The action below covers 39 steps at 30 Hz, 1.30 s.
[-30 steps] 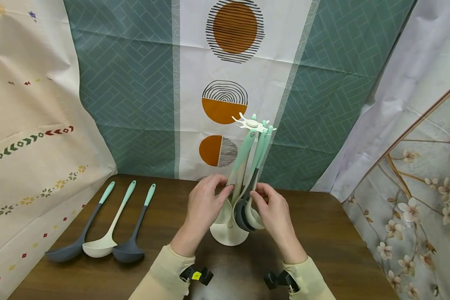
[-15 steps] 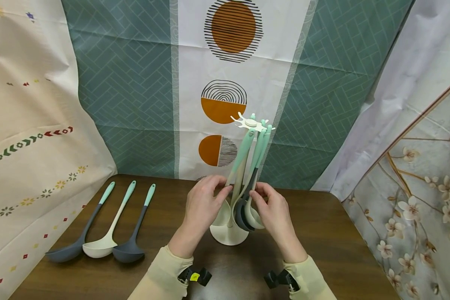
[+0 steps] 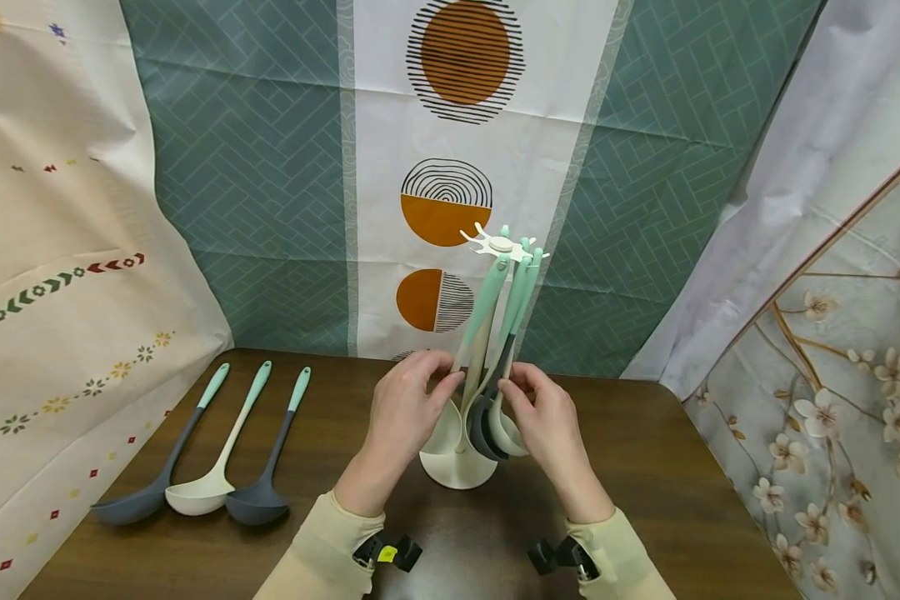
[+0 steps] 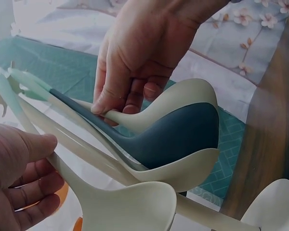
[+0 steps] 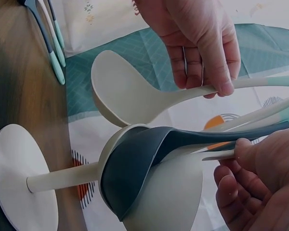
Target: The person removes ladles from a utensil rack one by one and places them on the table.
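A cream utensil stand [image 3: 457, 477] with a hooked top stands mid-table, several mint-handled ladles hanging from it. My left hand [image 3: 407, 417] pinches the handle of a cream ladle [image 4: 130, 204] on the stand's left side. On the other side, my right hand [image 3: 549, 421] pinches the neck of another cream ladle [image 3: 506, 432]. Between them hang a dark grey ladle [image 5: 135, 166] and a further cream ladle [image 4: 195, 171], their bowls nested close together. In the left wrist view the two pinched handles are both visible between thumb and fingers.
Three ladles lie side by side on the table's left: a dark grey one [image 3: 131, 504], a cream one [image 3: 198, 496] and another dark grey one [image 3: 258, 504]. Patterned cloths [image 3: 255, 208] hang behind the brown table [image 3: 630, 467] and along both sides.
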Motion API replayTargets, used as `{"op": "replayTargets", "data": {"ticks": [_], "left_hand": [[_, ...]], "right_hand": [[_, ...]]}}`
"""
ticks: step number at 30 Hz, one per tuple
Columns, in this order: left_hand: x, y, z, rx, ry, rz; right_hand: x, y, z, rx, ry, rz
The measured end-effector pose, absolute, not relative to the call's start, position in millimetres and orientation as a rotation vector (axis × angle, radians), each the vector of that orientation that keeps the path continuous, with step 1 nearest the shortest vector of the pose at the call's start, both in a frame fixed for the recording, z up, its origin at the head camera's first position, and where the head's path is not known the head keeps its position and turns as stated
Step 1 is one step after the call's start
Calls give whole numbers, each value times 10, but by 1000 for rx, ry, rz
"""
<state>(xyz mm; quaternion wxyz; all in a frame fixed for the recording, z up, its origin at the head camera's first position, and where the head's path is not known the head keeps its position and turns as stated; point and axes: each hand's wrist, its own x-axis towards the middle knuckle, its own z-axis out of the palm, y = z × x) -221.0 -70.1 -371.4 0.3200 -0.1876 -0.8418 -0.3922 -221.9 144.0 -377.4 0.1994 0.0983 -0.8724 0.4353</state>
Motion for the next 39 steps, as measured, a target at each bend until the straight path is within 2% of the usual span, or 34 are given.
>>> {"op": "replayTargets", "data": {"ticks": [39], "left_hand": [[-1947, -827, -3572, -671, -2130, -1025]], "right_hand": [[-2213, 1425, -3761, 288, -2438, 1196]]}}
